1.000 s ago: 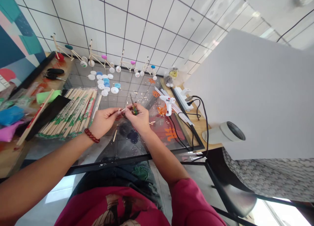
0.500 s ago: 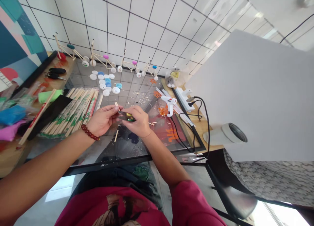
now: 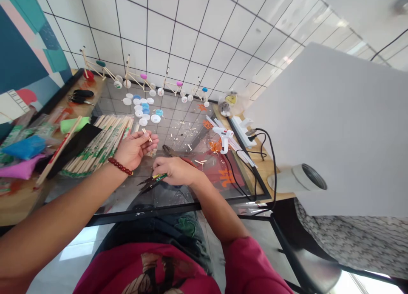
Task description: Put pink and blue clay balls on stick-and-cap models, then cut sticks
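Short wooden stick pieces (image 3: 147,135) are pinched between the thumb and fingers of my left hand (image 3: 135,148), palm turned up over the glass table. My right hand (image 3: 174,170) is closed round small snips (image 3: 152,181) with dark blades and yellow-green handles, low over the table's near part. Behind the right hand lie pliers (image 3: 168,150) with red handles, partly covered by the hand and forearm. Left of my left hand is a wide bundle of wrapped chopsticks (image 3: 98,147).
White and blue bottle caps (image 3: 155,118) lie behind my hands, with several small stick-and-cap models (image 3: 179,84) along the wall. To the right are a white glue gun (image 3: 224,136), its cable and a power strip (image 3: 244,132). Wood scraps dot the glass (image 3: 188,134).
My right hand has moved away from the left hand, down toward me, with the snips. The left hand still holds the stick pieces, and the pliers have come into sight. The view has shifted slightly.
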Tool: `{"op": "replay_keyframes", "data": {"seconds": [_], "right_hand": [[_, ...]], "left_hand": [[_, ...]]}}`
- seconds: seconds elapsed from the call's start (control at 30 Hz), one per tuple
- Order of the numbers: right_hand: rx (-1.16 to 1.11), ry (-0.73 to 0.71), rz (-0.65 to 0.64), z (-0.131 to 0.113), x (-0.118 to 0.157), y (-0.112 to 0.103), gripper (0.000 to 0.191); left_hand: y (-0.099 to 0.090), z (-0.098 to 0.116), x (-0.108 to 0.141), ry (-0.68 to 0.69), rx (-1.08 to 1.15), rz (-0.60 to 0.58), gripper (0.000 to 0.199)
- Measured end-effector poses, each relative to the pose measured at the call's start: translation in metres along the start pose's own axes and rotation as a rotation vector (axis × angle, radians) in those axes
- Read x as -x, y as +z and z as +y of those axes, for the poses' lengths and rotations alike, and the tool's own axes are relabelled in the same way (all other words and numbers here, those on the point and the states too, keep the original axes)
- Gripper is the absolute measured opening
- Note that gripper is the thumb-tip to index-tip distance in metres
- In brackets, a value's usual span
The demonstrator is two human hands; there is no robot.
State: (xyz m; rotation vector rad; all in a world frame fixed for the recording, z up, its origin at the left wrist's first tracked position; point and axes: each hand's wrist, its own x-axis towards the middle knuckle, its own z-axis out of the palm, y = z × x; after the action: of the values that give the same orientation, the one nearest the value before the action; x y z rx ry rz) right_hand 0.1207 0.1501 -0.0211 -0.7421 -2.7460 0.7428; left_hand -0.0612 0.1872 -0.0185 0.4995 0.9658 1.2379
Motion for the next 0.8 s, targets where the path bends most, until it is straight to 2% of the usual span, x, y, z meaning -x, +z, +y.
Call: {"op": "replay_keyframes", "data": {"seconds": [0.07, 0.1, 0.23, 0.3, 0.47, 0.53, 0.63, 0.7, 0.8], "right_hand": [[0.002, 0.019, 0.066, -0.001, -0.001, 0.001, 0.025], [-0.025, 0.040, 0.151, -0.001, -0.001, 0.001, 0.024], [-0.215, 0.231, 0.659, 0.007, 0.000, -0.002, 0.010], [-0.241, 0.272, 0.783, 0.011, -0.001, -0.004, 0.014], [-0.018, 0.272, 0.683, 0.018, 0.000, -0.002, 0.015], [0.008, 0.288, 0.708, 0.019, 0.001, 0.000, 0.015], [-0.186, 0.325, 0.861, 0.021, -0.001, 0.004, 0.013], [-0.415, 0.357, 0.938, 0.022, -0.004, 0.007, 0.030], [-0.691, 0.372, 0.965, 0.024, -0.010, 0.010, 0.053]], "left_hand": [[0.000, 0.001, 0.000, -0.018, -0.023, -0.007, 0.014], [0.000, 0.001, 0.001, -0.024, -0.042, -0.012, 0.014], [0.004, -0.001, 0.008, -0.024, -0.106, -0.043, 0.009], [0.005, -0.002, 0.012, -0.029, -0.136, -0.073, 0.005], [0.007, -0.006, 0.016, -0.086, -0.261, -0.130, 0.004], [0.007, -0.007, 0.016, -0.094, -0.318, -0.137, 0.004], [0.007, -0.008, 0.017, -0.082, -0.388, -0.203, 0.008], [0.006, -0.009, 0.018, -0.075, -0.399, -0.246, 0.014], [0.006, -0.009, 0.019, -0.064, -0.376, -0.258, 0.020]]}}
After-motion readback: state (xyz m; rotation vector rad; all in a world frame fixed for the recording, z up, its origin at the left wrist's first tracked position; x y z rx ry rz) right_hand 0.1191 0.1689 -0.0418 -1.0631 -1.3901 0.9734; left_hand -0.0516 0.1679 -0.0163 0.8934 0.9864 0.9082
